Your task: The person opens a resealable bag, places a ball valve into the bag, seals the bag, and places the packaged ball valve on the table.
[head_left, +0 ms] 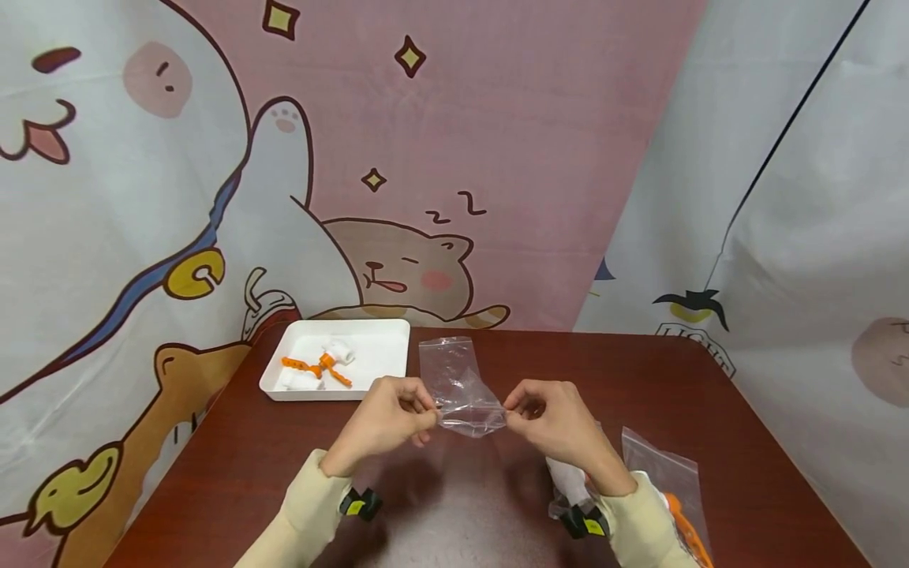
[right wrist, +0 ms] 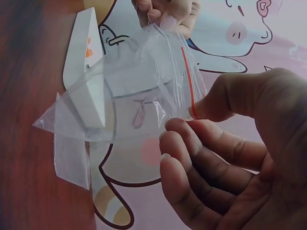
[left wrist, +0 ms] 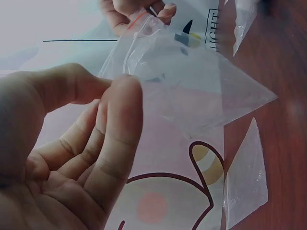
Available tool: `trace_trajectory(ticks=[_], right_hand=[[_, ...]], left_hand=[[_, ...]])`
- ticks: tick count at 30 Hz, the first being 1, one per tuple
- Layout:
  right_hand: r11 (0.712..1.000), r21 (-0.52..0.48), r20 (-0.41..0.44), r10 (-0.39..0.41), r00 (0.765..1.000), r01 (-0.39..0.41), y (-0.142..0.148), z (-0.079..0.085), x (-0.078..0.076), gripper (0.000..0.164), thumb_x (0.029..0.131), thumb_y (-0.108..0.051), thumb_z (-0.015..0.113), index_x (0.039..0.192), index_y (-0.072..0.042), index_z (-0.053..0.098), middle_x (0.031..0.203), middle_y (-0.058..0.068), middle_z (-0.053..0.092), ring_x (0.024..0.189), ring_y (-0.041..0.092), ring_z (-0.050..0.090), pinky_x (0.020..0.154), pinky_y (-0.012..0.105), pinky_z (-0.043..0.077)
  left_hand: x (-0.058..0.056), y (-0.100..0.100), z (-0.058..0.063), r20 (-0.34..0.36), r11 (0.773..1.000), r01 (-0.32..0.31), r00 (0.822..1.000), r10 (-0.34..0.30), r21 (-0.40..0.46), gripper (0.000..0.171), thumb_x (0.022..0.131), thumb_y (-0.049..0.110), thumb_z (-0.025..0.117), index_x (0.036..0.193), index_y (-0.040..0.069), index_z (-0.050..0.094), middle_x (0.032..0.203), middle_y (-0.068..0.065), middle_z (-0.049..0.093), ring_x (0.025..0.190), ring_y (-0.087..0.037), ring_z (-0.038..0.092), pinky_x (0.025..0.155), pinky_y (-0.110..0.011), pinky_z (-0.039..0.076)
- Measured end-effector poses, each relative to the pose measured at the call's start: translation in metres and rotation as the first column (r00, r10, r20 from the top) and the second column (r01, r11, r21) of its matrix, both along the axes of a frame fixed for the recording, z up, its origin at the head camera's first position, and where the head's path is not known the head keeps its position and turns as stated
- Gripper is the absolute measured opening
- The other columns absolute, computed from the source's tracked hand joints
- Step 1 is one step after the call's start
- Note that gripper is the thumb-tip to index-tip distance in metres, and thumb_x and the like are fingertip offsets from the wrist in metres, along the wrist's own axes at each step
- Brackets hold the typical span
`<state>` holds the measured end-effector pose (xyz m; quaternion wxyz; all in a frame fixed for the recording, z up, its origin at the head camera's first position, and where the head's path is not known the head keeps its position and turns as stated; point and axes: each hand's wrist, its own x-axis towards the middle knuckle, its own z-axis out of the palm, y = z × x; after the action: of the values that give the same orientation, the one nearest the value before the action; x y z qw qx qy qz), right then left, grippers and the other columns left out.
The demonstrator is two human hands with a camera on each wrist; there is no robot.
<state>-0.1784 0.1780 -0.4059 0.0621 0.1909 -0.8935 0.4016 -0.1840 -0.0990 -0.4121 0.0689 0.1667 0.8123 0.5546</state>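
Above the middle of the table, a clear zip bag [head_left: 470, 420] is stretched between both hands. My left hand [head_left: 389, 418] pinches one end of its top edge between thumb and forefinger. At the other end, my right hand [head_left: 557, 422] pinches the same edge. A red line along the zip [right wrist: 187, 76] shows in the right wrist view, and the body of the bag hangs down to a pointed corner. Nothing shows inside it. Just behind, another clear bag [head_left: 443, 355] lies flat on the table.
A white tray [head_left: 383, 347] at the back left holds orange plastic pieces [head_left: 301, 365] and white, wrapped-looking pieces. By my right forearm lies a clear bag [head_left: 660, 461] with an orange item [head_left: 685, 525]. Another bag with white contents [head_left: 566, 480] is partly hidden under that wrist.
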Motion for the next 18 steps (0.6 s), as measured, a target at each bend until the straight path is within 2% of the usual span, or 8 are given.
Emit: trace_trajectory(ticks=[5, 9, 14, 18], right_hand=[[1.000, -0.001, -0.015, 0.010, 1.000, -0.010, -0.001, -0.001, 0.000, 0.018, 0.083, -0.006, 0.071, 0.093, -0.020, 0.075, 0.075, -0.012, 0.069, 0.065, 0.006, 0.061, 0.061, 0.023, 0.052], [0.999, -0.020, -0.053, -0.026, 0.998, 0.025, -0.006, -0.004, -0.001, 0.020, 0.082, -0.005, 0.072, 0.091, -0.022, 0.077, 0.072, -0.012, 0.069, 0.062, 0.003, 0.060, 0.059, 0.022, 0.050], [0.997, -0.068, -0.056, -0.050, 0.997, 0.047, -0.009, -0.004, -0.002, 0.015, 0.082, -0.007, 0.076, 0.087, -0.021, 0.076, 0.069, -0.011, 0.067, 0.060, 0.004, 0.059, 0.058, 0.022, 0.049], [0.995, -0.094, -0.078, -0.045, 0.996, 0.038, -0.008, -0.004, -0.004, 0.016, 0.085, -0.007, 0.078, 0.091, -0.022, 0.077, 0.074, -0.010, 0.068, 0.062, 0.006, 0.059, 0.057, 0.022, 0.049]], left_hand=[[0.001, 0.002, 0.000, -0.009, 1.000, 0.016, 1.000, -0.016, -0.005, 0.007, 0.088, 0.001, 0.071, 0.083, 0.005, 0.068, 0.072, -0.006, 0.072, 0.057, -0.021, 0.070, 0.058, -0.044, 0.061], [0.001, 0.007, -0.003, -0.021, 1.000, 0.024, 0.999, -0.023, 0.014, 0.008, 0.089, 0.001, 0.070, 0.082, 0.005, 0.068, 0.076, -0.016, 0.073, 0.057, -0.022, 0.070, 0.058, -0.045, 0.061], [0.001, 0.014, -0.002, -0.035, 0.998, 0.036, 0.999, -0.034, 0.043, 0.009, 0.090, 0.002, 0.072, 0.082, 0.005, 0.068, 0.075, -0.011, 0.074, 0.057, -0.024, 0.070, 0.058, -0.048, 0.061], [0.001, 0.017, -0.002, -0.022, 0.998, 0.041, 0.999, -0.040, 0.053, 0.010, 0.091, 0.006, 0.074, 0.082, 0.004, 0.069, 0.076, -0.011, 0.075, 0.058, -0.026, 0.071, 0.058, -0.049, 0.061]])
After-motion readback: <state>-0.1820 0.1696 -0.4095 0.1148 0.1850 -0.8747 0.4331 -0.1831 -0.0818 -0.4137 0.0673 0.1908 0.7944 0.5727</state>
